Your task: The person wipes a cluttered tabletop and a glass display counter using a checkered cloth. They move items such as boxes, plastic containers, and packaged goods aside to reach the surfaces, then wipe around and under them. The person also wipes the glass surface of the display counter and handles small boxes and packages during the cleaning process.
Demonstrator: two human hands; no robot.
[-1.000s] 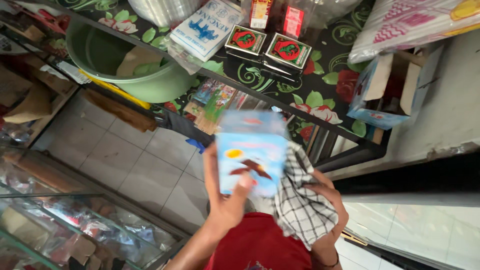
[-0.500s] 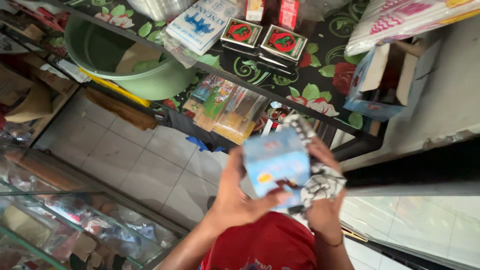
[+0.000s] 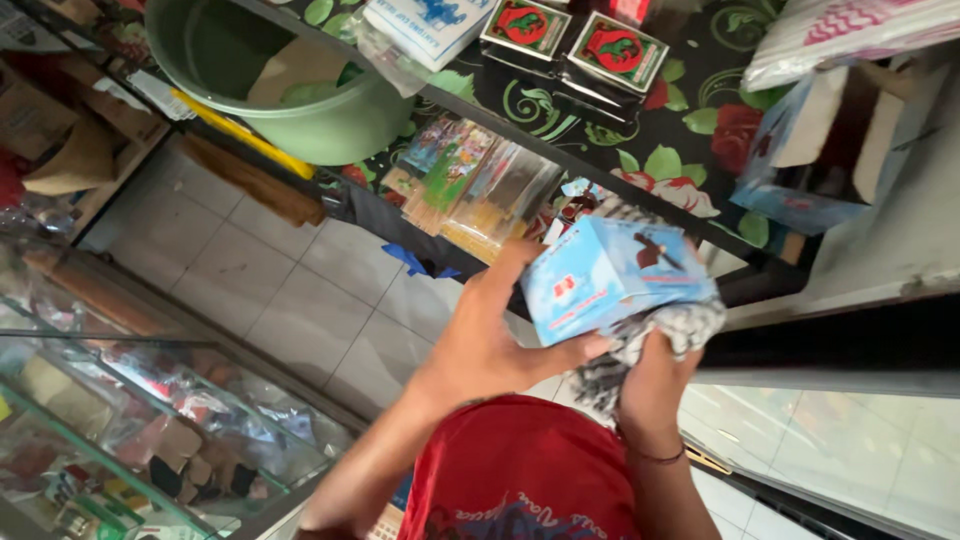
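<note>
The person seems to be wiping a light blue box (image 3: 612, 283), gripped in the left hand (image 3: 490, 345) with fingers wrapped round its near end, while the right hand (image 3: 655, 385) clutches a checkered cloth (image 3: 650, 340) pressed against its underside. It is held above the floral-covered counter (image 3: 690, 150). Wiping another face would likely call for turning the box against the cloth.

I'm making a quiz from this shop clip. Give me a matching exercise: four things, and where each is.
Things:
1. light blue box
2. checked cloth
3. green basin
4. two red-and-green packets

Places:
A. on the flowered black tablecloth, at the top
B. left hand
C. at the table's left end
D. right hand, under the box

Pairs: 1-B, 2-D, 3-C, 4-A
</note>
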